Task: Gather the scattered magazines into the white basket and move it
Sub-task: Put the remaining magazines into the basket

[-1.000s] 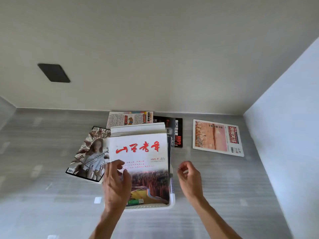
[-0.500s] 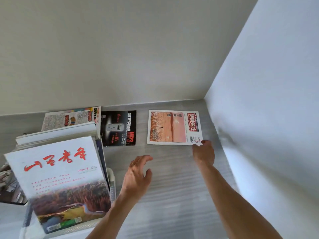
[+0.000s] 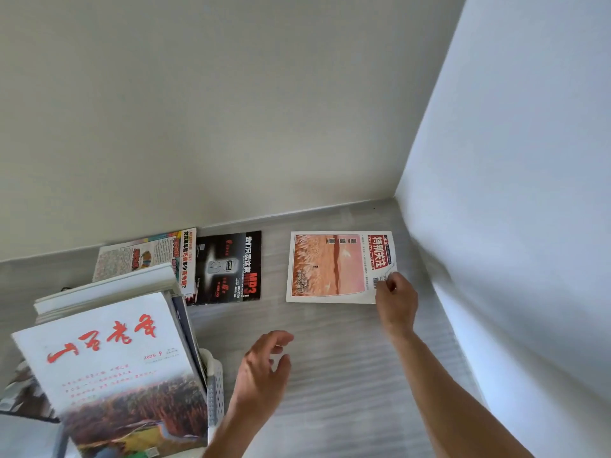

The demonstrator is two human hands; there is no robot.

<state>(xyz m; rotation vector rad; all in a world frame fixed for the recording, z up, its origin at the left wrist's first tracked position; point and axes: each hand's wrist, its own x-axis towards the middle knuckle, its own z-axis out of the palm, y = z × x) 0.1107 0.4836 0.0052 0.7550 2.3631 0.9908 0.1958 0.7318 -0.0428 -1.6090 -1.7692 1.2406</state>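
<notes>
Since half a second ago, right hand (image 3: 396, 297) is pinching the lifted near corner of the orange magazine (image 3: 330, 267) lying beside the right wall. Left hand (image 3: 264, 368) is hovering spread, near the white basket (image 3: 215, 385).

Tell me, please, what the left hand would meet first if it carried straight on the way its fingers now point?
Probably the orange-cover magazine, near its lower left corner: the left hand hovers open, fingers aimed up and right over bare floor. Depth is unclear, so it might pass above it.
</notes>
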